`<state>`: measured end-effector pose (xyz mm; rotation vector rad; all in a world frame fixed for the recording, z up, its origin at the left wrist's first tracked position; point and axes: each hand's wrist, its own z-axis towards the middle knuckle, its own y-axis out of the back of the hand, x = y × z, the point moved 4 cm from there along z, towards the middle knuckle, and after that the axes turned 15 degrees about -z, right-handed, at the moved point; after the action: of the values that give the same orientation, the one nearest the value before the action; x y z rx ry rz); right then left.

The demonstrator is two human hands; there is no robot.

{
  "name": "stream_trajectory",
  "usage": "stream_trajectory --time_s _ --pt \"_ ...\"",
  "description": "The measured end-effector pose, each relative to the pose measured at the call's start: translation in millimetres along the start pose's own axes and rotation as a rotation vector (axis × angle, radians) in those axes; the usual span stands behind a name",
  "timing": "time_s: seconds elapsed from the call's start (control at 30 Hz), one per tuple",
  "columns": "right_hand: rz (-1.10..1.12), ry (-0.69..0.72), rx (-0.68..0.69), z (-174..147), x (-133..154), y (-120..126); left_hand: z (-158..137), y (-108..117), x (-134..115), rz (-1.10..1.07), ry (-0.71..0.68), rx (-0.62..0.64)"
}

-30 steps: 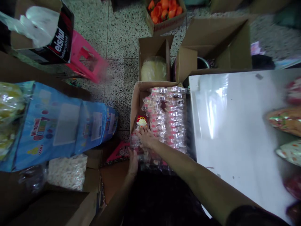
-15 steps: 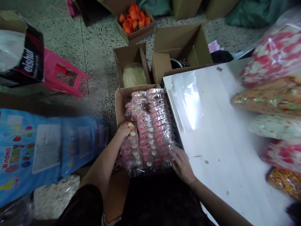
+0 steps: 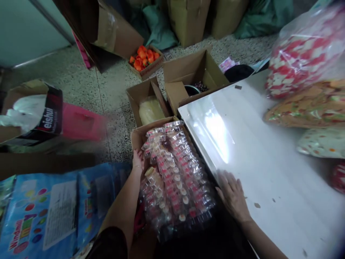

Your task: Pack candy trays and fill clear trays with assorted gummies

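My left hand [image 3: 138,160] grips the left wall of an open cardboard box [image 3: 137,137], its fingers curled over the edge. Clear plastic packs [image 3: 175,172] with pink, white and brown bits fill that box in long overlapping rows. Over to the right, my right hand [image 3: 233,194] lies with fingers spread on the near left edge of a white tabletop [image 3: 264,151]. Nothing is held in it.
Beyond the box stand a carton with a pale bag [image 3: 150,110], a larger carton [image 3: 185,66] and a box of orange items [image 3: 144,59]. Blue printed bags [image 3: 48,212] lie at left, near a pink stool [image 3: 81,122]. Filled plastic bags [image 3: 304,61] sit on the table's right.
My left hand has left the packs for the box's left wall. My right hand has moved from the packs onto the table edge. The view has shifted.
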<state>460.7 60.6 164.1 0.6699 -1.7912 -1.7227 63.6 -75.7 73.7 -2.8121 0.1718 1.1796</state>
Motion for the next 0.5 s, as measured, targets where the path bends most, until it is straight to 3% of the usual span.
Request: stream_trajectory --time_s 0.07,0.2,0.27,0.4,0.5 --pt "-0.035 -0.025 0.001 -4.3 -2.6 -9.5 -1.8 -28.8 0.7 -0.083 0.061 0.087" --pt "-0.075 -0.014 0.022 -9.8 -8.5 -21.2 -15.9 -77.5 22.5 -0.213 0.323 0.364" --pt "-0.081 -0.005 0.028 -10.2 -9.8 -22.7 -17.7 -78.7 29.0 -0.202 0.362 0.368" --pt "-0.109 0.011 0.047 -10.0 -10.9 -24.2 -7.7 -57.1 29.7 -0.092 0.345 0.19" --pt "-0.129 0.013 0.091 -10.9 -12.7 -27.4 -3.2 -53.3 27.6 -0.047 0.361 0.175"
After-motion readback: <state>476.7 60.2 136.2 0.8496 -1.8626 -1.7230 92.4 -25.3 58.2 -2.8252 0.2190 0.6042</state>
